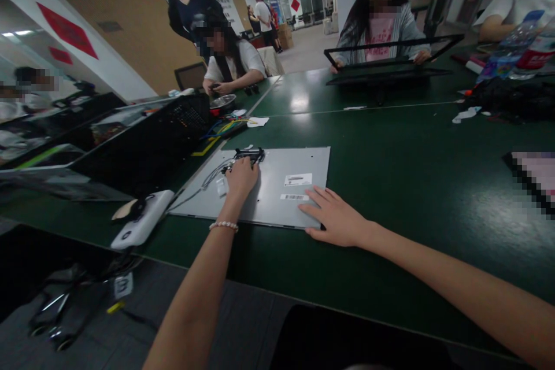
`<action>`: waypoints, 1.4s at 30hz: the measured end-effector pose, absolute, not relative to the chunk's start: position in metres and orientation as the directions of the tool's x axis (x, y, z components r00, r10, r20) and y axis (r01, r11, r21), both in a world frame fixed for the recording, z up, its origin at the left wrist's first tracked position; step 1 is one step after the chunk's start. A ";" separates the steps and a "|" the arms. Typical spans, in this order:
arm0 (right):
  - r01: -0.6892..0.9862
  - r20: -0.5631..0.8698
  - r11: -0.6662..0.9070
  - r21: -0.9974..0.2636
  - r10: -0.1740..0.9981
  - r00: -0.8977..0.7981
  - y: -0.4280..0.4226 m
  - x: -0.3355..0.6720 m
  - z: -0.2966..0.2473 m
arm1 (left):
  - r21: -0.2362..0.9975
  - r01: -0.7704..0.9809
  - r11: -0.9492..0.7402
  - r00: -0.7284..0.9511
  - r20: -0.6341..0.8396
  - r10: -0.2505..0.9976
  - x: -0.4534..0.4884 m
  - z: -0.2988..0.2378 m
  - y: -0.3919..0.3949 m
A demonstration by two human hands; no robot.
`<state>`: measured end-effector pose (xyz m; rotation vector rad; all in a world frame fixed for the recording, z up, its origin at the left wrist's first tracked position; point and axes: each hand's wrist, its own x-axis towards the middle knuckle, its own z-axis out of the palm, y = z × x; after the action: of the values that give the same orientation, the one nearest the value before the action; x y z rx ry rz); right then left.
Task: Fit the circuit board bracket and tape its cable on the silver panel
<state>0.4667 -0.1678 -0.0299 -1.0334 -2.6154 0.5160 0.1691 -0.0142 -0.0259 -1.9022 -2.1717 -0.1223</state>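
Observation:
A flat silver panel (277, 208), like the metal back of a display panel, lies on the green tabletop. My left hand (243, 178), with a beaded bracelet at its wrist, curls its fingers at a black bracket-like part (255, 154) near the panel's far left side. The fingertips are partly hidden there. Thin grey cables (207, 182) run from that part toward the near left corner. My right hand (336, 218) rests flat with fingers spread on the panel's right edge, beside a barcode label (293, 197) and another white label (298, 179).
To the left are a white power-bank-like device (145, 222) and a large black casing (143, 150). Across the table a person holds a black frame (392, 45). Bottles (535, 52) and black plastic (511, 101) lie at the far right. Another person sits at the far left.

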 end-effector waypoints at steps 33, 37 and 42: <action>0.604 0.121 0.675 -0.424 0.703 -0.700 -0.170 0.467 -0.027 | -0.116 0.977 0.178 -0.128 0.346 0.929 0.119 -0.004 -0.067; 0.599 0.116 0.672 -0.436 0.702 -0.703 -0.169 0.467 -0.029 | -0.199 0.964 0.177 -0.143 0.178 0.974 0.087 -0.001 -0.092; 0.596 0.109 0.674 -0.437 0.697 -0.708 -0.170 0.467 -0.029 | -0.240 0.959 0.148 -0.119 0.131 0.984 0.072 -0.002 -0.098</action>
<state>0.4672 -0.1704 -0.0290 -1.0356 -2.6222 0.5451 0.0719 -0.0982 -0.0022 -1.8923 -2.1691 0.1391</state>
